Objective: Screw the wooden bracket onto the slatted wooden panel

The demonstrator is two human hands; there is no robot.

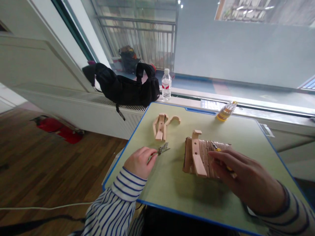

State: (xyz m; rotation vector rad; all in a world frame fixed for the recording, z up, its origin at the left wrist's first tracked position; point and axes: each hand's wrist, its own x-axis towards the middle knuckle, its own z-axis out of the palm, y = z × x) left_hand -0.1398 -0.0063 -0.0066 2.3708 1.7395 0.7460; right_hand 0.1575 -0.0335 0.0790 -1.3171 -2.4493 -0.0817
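Note:
My left hand (140, 161) reaches to a small pile of metal screws (163, 148) on the table, thumb and forefinger pinched at its near edge, seemingly on a screw. In my right hand (246, 173) is a screwdriver (217, 149) with a yellow handle, its metal tip pointing up and left; the fingers hide most of the handle. Beside it, a wooden hook (196, 154) with holes lies across a brown corrugated cardboard block (206, 150). More wooden hooks (160, 127) rest together beyond the screws.
The table (172, 190) has a blue edge. A bottle with yellow liquid (226, 111) stands tilted in view at its back right. Behind are a water bottle (166, 86) and a black bag (125, 88) on the sill. A red fire extinguisher (59, 129) lies low at left.

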